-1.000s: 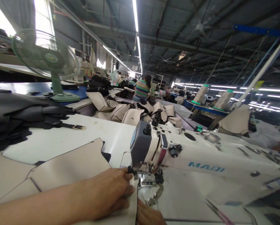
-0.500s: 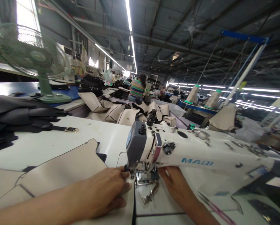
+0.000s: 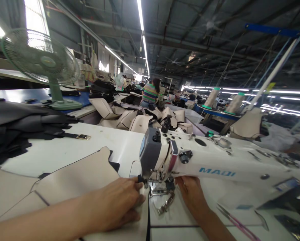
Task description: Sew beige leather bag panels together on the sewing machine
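My left hand rests on a large beige leather-like panel with dark edges, its fingers bent at the panel's right edge, just left of the needle area. A white sewing machine stands over that edge, and its metal presser foot and guide sit between my hands. On the other side, my right hand reaches under the machine arm with thumb and fingers drawn together. Whatever those fingertips may hold is hidden.
Pink-handled scissors lie right of my right forearm. Black strips are piled at left, a buckle near them. Behind the table are beige pieces, a green fan and thread cones. A person is farther back.
The whole view has shifted, so everything appears slightly farther right. Both hands keep nearly the same places beside the presser foot, and the panel shows no clear movement.
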`<state>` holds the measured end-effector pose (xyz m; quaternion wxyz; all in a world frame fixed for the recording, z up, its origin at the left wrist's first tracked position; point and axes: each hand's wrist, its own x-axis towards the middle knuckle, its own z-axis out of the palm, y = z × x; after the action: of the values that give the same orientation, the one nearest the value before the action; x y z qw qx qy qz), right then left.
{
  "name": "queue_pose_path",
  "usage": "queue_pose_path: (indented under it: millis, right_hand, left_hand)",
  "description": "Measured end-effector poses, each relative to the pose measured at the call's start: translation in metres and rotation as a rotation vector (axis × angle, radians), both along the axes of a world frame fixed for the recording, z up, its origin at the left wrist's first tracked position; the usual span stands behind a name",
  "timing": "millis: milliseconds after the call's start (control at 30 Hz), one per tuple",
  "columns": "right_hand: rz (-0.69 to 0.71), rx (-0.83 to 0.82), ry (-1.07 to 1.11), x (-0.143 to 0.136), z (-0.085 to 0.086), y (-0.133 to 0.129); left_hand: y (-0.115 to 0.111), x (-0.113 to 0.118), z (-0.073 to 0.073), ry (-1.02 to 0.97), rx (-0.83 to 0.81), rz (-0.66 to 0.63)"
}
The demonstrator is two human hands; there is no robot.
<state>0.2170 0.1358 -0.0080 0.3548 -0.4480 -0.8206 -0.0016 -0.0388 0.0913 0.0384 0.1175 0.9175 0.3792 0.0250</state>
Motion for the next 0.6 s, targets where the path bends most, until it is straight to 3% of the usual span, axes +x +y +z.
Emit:
queue_pose_path:
  millis: [233,467,600]
  right_hand:
    - [0.239,-0.224,-0.192,-0.009,0.002,-0.017]
    - [0.179,-0.397,-0.227,-0.015,-0.011,-0.021]
    - [0.198,-0.442,-0.251,-0.018,-0.008,-0.024]
  left_hand:
    - [0.0,0.002,0.0,0.054,0.014,0.021]
    - [0.011,-0.002,-0.009,0.013,0.029,0.003]
    - [0.018,-0.004,-0.019,0.003,0.083,-0.034]
